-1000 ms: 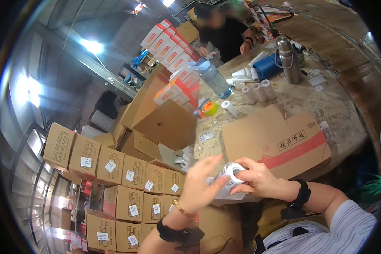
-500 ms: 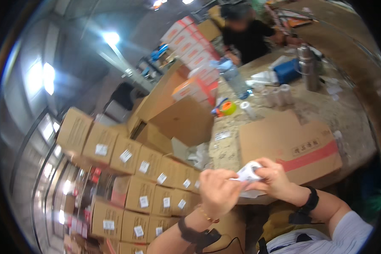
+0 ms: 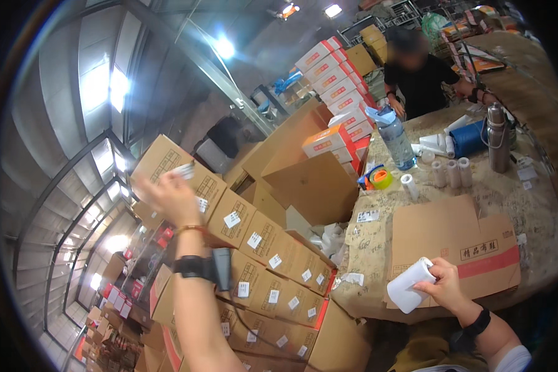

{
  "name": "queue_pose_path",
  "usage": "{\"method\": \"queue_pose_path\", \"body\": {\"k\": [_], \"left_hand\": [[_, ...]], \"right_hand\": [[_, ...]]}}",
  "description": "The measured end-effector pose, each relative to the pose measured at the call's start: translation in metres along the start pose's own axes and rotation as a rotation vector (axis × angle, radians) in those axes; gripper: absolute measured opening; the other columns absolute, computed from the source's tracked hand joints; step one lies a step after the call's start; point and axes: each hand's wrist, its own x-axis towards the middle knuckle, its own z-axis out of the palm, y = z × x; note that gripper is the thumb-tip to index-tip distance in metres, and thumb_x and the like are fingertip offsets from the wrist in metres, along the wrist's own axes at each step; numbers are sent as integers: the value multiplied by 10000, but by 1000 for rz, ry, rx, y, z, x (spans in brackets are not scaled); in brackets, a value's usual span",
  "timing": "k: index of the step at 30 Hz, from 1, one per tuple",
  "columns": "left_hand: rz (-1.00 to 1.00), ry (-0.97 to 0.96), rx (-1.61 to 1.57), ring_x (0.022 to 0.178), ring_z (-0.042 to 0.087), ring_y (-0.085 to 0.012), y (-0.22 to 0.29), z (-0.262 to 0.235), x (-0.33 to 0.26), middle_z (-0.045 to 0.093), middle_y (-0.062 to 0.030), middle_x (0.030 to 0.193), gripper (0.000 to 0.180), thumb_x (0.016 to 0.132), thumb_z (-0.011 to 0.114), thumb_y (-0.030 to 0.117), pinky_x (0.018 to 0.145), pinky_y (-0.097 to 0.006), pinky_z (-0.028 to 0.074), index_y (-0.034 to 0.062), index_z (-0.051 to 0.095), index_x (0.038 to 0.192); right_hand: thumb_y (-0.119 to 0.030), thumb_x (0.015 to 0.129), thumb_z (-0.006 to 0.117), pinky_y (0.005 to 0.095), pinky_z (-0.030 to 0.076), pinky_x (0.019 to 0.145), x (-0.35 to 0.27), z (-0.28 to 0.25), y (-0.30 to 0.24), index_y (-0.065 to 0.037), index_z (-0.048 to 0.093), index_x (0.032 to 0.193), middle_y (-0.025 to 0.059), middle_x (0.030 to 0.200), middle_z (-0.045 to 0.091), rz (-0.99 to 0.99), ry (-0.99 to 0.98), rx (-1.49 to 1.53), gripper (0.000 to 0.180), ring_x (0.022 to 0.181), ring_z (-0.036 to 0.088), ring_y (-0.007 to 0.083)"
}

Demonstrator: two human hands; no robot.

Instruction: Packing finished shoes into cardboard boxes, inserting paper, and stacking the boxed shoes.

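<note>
Stacked cardboard boxes (image 3: 254, 260) fill the frame's centre-left; the left hand (image 3: 167, 195), raised upper left, pinches a small label (image 3: 183, 170), while the right hand (image 3: 443, 285) grips a white label roll (image 3: 409, 285) at lower right.

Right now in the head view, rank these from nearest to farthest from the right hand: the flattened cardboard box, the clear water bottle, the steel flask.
From the right hand, which holds a white label roll:
1. Flattened cardboard box, lying on the table directly beside the hand.
2. Clear water bottle, standing farther back, near the table's left edge.
3. Steel flask, far back on the right side; its gap from the bottle is small, so this order is tentative.
</note>
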Motion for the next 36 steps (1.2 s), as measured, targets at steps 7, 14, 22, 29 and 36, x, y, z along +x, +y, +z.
{"method": "queue_pose_path", "body": {"k": [7, 14, 22, 29, 36], "left_hand": [[28, -56, 5, 1111, 533, -385, -58, 6, 43, 385, -217, 1395, 365, 773, 703, 240, 947, -431, 408, 31, 563, 1036], [-9, 14, -89, 1162, 479, -351, -58, -4, 54, 488, -201, 1241, 448, 745, 744, 269, 969, -401, 382, 11, 544, 1052], [-37, -214, -664, 1205, 409, -299, -69, 11, 65, 423, -188, 1288, 260, 829, 671, 298, 1029, -360, 307, 45, 625, 868], [291, -109, 98, 1178, 446, -384, -76, 20, 66, 490, -218, 1238, 390, 703, 767, 230, 995, -438, 349, 78, 578, 1009], [278, -98, 144, 1183, 483, -319, -81, 18, 87, 545, -144, 1238, 586, 775, 699, 267, 973, -435, 368, 115, 427, 1273]], "right_hand": [[-211, 615, 852, 301, 474, 555, 0, 3, -7, 52, 661, 751, 142, 842, 639, 34, -40, 58, 352, 647, 597, 195], [-194, 616, 853, 302, 489, 575, 2, 3, -11, 52, 660, 759, 152, 871, 639, -4, -83, -32, 344, 676, 612, 204], [-190, 618, 852, 301, 478, 578, -3, 0, -7, 51, 647, 745, 154, 859, 632, 18, -48, 72, 341, 677, 601, 202], [-195, 599, 854, 313, 448, 554, -4, 2, -10, 40, 643, 736, 150, 849, 625, 8, -109, -45, 344, 656, 575, 211], [-189, 601, 851, 295, 451, 567, -2, 0, -8, 43, 651, 772, 138, 852, 622, 8, -76, 42, 351, 698, 575, 201]]}}
